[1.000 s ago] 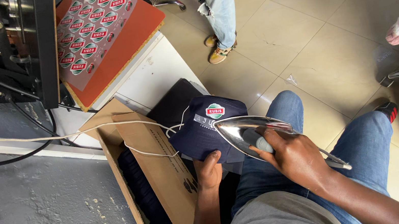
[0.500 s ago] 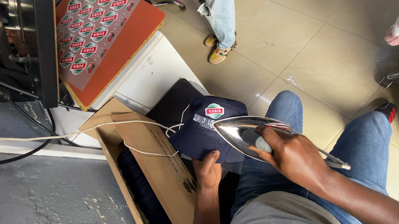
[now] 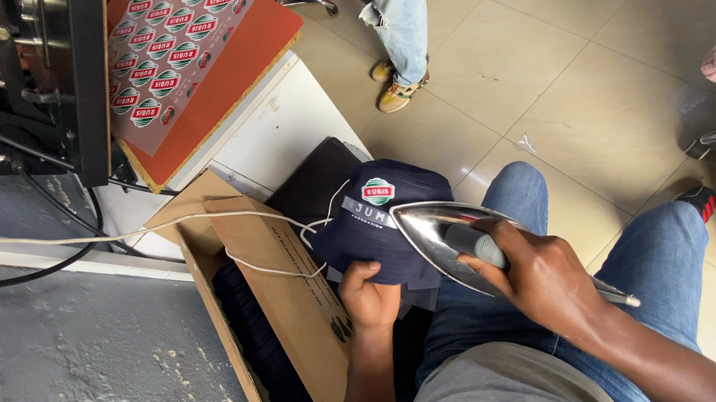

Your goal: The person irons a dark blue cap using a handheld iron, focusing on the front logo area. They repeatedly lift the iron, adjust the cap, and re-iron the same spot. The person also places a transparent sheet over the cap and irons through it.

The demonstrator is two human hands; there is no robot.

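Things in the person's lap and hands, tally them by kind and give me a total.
Navy cap held by the left hand: 1
Clothes iron in the right hand: 1
Cardboard box alongside: 1
Total: 3

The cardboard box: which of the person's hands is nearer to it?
Left. The left hand grips the navy cap right beside the cardboard box; the right hand holds the iron, farther off.

Navy cap (image 3: pixel 380 226), silver iron (image 3: pixel 446 235), orange mat (image 3: pixel 238 60)
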